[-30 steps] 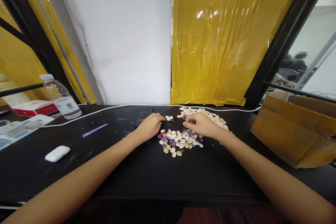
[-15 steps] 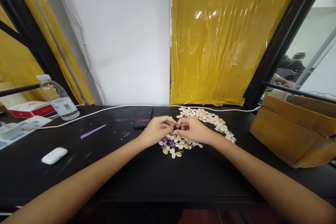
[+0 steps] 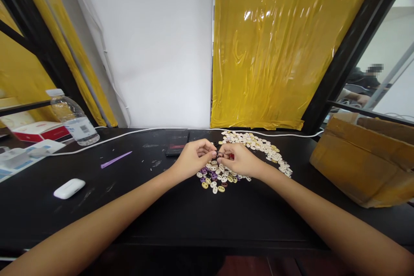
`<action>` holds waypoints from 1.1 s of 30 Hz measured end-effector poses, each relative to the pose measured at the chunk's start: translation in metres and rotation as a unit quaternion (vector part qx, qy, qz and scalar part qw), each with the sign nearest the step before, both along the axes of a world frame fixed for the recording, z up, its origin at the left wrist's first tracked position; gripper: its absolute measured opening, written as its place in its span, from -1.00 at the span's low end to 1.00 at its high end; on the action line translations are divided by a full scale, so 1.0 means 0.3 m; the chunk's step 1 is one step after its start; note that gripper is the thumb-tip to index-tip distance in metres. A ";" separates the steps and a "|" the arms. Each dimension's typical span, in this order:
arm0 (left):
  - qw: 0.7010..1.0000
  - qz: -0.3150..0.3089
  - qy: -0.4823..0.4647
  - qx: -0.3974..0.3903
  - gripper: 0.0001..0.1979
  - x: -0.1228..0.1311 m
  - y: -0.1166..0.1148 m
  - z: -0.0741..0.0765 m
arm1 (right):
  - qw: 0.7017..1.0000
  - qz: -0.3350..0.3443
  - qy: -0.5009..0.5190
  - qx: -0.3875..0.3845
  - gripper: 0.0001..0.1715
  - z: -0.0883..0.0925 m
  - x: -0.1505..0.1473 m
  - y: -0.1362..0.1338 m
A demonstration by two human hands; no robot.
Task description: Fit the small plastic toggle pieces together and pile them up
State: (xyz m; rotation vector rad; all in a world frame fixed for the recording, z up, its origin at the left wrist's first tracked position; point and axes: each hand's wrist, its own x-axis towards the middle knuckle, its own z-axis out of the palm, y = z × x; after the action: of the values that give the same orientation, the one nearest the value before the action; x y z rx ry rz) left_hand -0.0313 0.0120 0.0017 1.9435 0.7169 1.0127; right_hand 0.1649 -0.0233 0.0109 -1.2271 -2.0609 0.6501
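Note:
My left hand [image 3: 195, 157] and my right hand [image 3: 239, 158] meet fingertip to fingertip above a pile of oval, two-holed buttons [image 3: 223, 177] in white, yellow, purple and brown. Thumb and finger are pinched together on each hand. Between the fingertips shows something small and dark, too tiny to make out. A bit of red is visible within my right fingers, mostly hidden by them. Behind my right hand, a band of mostly white oval buttons [image 3: 258, 143] curves off to the right.
Behind my left hand lies a dark phone [image 3: 176, 143]. Further left are a purple pointed strip [image 3: 116, 160], a white earbud case [image 3: 69, 188], a water bottle [image 3: 76, 120] and a power strip [image 3: 24, 160]. A taped cardboard box [image 3: 359, 164] stands at right. A white cable [image 3: 142, 131] crosses the back.
My fingertips have drawn slightly apart, and the dark piece between them shows less than before. The whole view has shifted a little; the buttons look much the same.

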 end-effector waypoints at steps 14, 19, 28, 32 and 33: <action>0.947 0.019 0.216 0.237 -0.62 -0.048 0.088 -0.014 | 0.994 0.039 -0.011 -0.100 -0.75 0.026 0.141 0.049; 0.927 0.002 0.281 0.248 -0.54 -0.052 0.123 -0.031 | 0.996 0.032 -0.007 -0.085 -0.74 0.019 0.104 0.037; 0.931 0.052 0.263 0.246 -0.82 -0.050 0.124 -0.031 | 0.998 0.024 0.016 -0.059 -0.78 0.015 0.090 0.039; 0.932 0.054 0.243 0.264 -0.80 -0.042 0.122 -0.034 | 0.998 0.017 0.020 -0.054 -0.79 0.012 0.085 0.039; 0.932 0.046 0.247 0.262 -0.75 -0.039 0.120 -0.033 | 0.998 0.016 0.017 -0.054 -0.79 0.012 0.084 0.039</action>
State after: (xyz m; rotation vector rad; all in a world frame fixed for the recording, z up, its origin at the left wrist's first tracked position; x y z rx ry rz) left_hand -0.0430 0.0479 -0.0082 2.7091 0.8806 0.8242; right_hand 0.1901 -0.0117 0.0146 -1.2370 -2.0440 0.8013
